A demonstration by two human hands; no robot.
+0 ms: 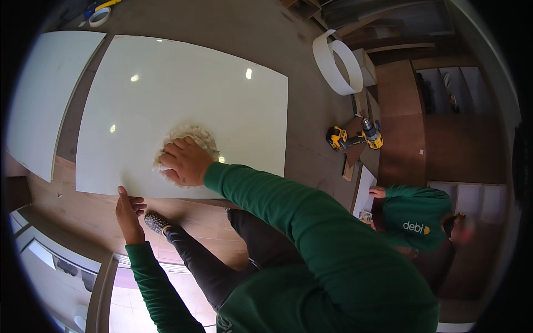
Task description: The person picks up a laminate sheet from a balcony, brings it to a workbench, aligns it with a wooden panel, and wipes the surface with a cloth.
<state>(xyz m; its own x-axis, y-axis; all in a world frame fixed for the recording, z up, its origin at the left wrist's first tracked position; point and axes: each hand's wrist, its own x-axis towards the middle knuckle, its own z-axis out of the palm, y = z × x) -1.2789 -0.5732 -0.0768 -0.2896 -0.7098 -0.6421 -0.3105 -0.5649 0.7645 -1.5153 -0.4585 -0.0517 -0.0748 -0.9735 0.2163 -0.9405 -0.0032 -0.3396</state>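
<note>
A large glossy white panel lies flat in front of me, with ceiling lights reflected in its surface. My right hand presses a fluffy off-white wad of cloth or fibre onto the panel, left of its middle and toward the near edge. The fingers curl over the wad, and part of it is hidden beneath them. At the panel's near left edge is my left hand, thumb up and fingers apart, holding nothing. Whether its thumb touches the edge I cannot tell.
Another white panel lies at the left. A tape roll sits at the far left. To the right are a coiled white strip and yellow-black cordless drills. A person in a green top works at the right, near brown cabinet panels.
</note>
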